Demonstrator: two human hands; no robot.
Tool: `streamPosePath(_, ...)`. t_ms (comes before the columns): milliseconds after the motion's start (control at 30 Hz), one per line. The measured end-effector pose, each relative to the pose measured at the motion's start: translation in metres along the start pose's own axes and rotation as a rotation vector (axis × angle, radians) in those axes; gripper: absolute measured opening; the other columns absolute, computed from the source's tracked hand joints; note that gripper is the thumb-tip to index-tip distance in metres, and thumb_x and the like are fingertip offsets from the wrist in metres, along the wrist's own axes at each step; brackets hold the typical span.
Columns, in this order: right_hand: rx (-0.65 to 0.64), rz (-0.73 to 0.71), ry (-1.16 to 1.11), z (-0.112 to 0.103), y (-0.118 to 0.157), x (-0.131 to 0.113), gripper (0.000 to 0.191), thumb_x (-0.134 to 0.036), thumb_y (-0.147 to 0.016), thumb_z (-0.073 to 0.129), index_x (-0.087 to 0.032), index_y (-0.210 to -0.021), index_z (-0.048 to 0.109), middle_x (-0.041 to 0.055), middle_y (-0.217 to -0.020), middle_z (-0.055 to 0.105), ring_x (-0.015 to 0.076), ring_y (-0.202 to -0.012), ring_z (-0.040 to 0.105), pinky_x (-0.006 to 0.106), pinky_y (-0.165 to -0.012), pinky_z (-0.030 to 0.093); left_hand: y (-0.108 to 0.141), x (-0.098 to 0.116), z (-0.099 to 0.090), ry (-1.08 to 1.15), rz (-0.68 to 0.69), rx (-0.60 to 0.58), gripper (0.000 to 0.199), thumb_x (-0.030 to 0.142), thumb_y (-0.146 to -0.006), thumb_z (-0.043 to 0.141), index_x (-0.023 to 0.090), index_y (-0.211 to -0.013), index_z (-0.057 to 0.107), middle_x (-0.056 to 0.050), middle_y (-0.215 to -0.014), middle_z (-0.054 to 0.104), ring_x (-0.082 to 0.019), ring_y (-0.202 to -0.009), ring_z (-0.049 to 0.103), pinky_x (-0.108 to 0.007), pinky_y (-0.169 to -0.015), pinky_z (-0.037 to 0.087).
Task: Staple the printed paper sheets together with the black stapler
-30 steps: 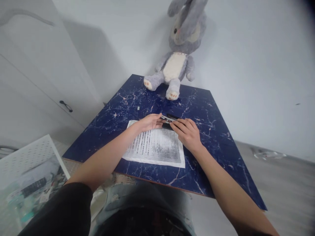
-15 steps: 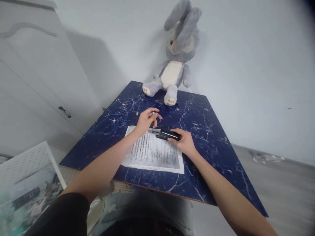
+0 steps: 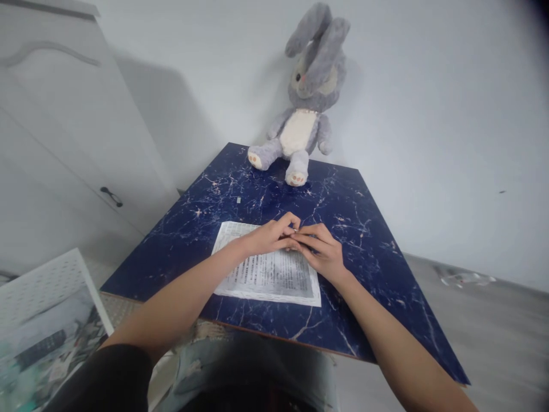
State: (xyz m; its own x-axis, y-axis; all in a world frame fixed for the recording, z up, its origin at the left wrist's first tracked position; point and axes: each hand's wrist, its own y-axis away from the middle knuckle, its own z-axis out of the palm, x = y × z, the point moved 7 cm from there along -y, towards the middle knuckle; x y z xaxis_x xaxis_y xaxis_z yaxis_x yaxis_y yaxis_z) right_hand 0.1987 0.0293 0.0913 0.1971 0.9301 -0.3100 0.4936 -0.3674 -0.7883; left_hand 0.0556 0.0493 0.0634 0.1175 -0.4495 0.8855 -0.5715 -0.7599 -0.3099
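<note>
My left hand and my right hand meet over the upper right part of a printed sheet of paper. Their fingertips touch, with the fingers of both hands bent inward and closed. The black stapler that was in my right hand a moment ago is covered by the hands, and only a tiny pale glint shows between the fingers. My left wrist crosses the sheet's upper left part. The paper lies flat, slightly askew, near the front edge of the table.
The dark blue marbled table carries a grey plush rabbit at the back, against the wall. A small pale piece lies left of centre. A white perforated rack with items stands at lower left, beside a white cabinet.
My left hand has moved right and down to meet my right hand, and its fingers have closed. The stapler, visible before in my right hand, is now hidden. The paper stays put.
</note>
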Motion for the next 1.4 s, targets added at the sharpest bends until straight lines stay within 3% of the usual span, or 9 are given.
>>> streamPosePath(133, 0.056, 0.125, -0.076, -0.006, -0.002, 0.008, 0.017, -0.012, -0.092, 0.070, -0.026, -0.099, 0.075, 0.0045, -0.094, 0.072, 0.0200, -0.083, 0.068, 0.037, -0.073, 0.057, 0.001, 0.002, -0.010, -0.053, 0.030, 0.100, 0.048, 0.046, -0.087, 0.076, 0.023, -0.116, 0.045, 0.007, -0.068, 0.061, -0.009, -0.049, 0.053, -0.020, -0.052, 0.039)
streamPosePath(267, 0.189, 0.283, 0.023, -0.032, 0.001, 0.044, 0.008, -0.018, -0.090, 0.070, -0.024, -0.087, 0.074, 0.0042, -0.089, 0.072, 0.0206, -0.081, 0.068, 0.037, -0.076, 0.057, 0.015, 0.002, -0.069, -0.410, -0.015, 0.618, 0.024, 0.045, -0.101, 0.055, 0.020, -0.101, 0.057, 0.004, -0.065, 0.057, -0.011, -0.054, 0.052, -0.023, -0.059, 0.040)
streamPosePath(367, 0.193, 0.429, 0.241, -0.058, 0.017, 0.097, 0.009, -0.021, -0.087, 0.067, -0.021, -0.086, 0.075, 0.0052, -0.087, 0.072, 0.0205, -0.074, 0.068, 0.037, -0.074, 0.056, 0.037, -0.018, -0.118, -0.777, -0.316, 0.907, 0.021, 0.033, -0.102, 0.051, 0.020, -0.097, 0.067, -0.003, -0.076, 0.064, -0.017, -0.070, 0.061, -0.029, -0.074, 0.047)
streamPosePath(533, 0.062, 0.718, 0.509, -0.084, 0.060, 0.179, 0.014, -0.018, -0.074, 0.060, -0.017, -0.074, 0.074, 0.0082, -0.078, 0.070, 0.0220, -0.066, 0.066, 0.038, -0.073, 0.056, 0.052, -0.070, -0.151, -1.039, -0.668, 0.721, 0.033, 0.035, -0.092, 0.067, 0.017, -0.119, 0.075, -0.018, -0.120, 0.066, -0.032, -0.116, 0.060, -0.041, -0.104, 0.046)
streamPosePath(700, -0.038, 0.737, 0.525, -0.077, 0.072, 0.198, 0.017, -0.018, -0.074, 0.058, -0.016, -0.074, 0.074, 0.0114, -0.088, 0.070, 0.0220, -0.072, 0.064, 0.039, -0.078, 0.056, 0.049, -0.082, -0.147, -1.011, -0.724, 0.609, 0.026, 0.019, -0.093, 0.063, 0.019, -0.113, 0.078, -0.015, -0.114, 0.070, -0.028, -0.105, 0.066, -0.036, -0.098, 0.050)
streamPosePath(867, 0.080, 0.570, 0.530, -0.071, 0.046, 0.159, 0.016, -0.022, -0.082, 0.061, -0.018, -0.086, 0.076, 0.0113, -0.096, 0.067, 0.0278, -0.093, 0.063, 0.044, -0.091, 0.053, 0.042, -0.072, -0.143, -0.800, -0.552, 0.774, 0.032, 0.010, -0.092, 0.055, 0.020, -0.116, 0.075, -0.012, -0.105, 0.073, -0.024, -0.096, 0.069, -0.035, -0.093, 0.052)
streamPosePath(967, 0.161, 0.430, 0.360, -0.057, 0.022, 0.107, 0.017, -0.029, -0.095, 0.059, -0.020, -0.093, 0.074, 0.0089, -0.097, 0.067, 0.0259, -0.095, 0.064, 0.044, -0.093, 0.052, 0.036, -0.076, -0.136, -0.334, -0.364, 0.888, 0.028, 0.020, -0.092, 0.059, 0.018, -0.117, 0.074, -0.007, -0.091, 0.072, -0.019, -0.083, 0.069, -0.032, -0.085, 0.055)
streamPosePath(1133, -0.263, 0.251, -0.077, 0.010, 0.008, 0.044, 0.039, -0.041, -0.098, 0.066, -0.025, -0.133, 0.063, 0.0108, -0.123, 0.065, 0.0284, -0.116, 0.062, 0.047, -0.101, 0.053, 0.027, -0.076, -0.123, 0.201, -0.225, 0.903, 0.040, 0.040, -0.076, 0.081, 0.014, -0.106, 0.077, -0.006, -0.088, 0.073, -0.014, -0.075, 0.065, -0.029, -0.077, 0.055)
streamPosePath(1400, -0.347, 0.246, -0.113, 0.032, 0.020, 0.063, 0.037, -0.042, -0.097, 0.067, -0.023, -0.128, 0.062, 0.0107, -0.114, 0.067, 0.0278, -0.106, 0.063, 0.048, -0.095, 0.055, 0.011, -0.029, -0.087, -0.141, -0.276, 0.343, 0.023, 0.031, -0.078, 0.081, 0.017, -0.096, 0.083, -0.009, -0.089, 0.079, -0.021, -0.081, 0.072, -0.036, -0.081, 0.057)
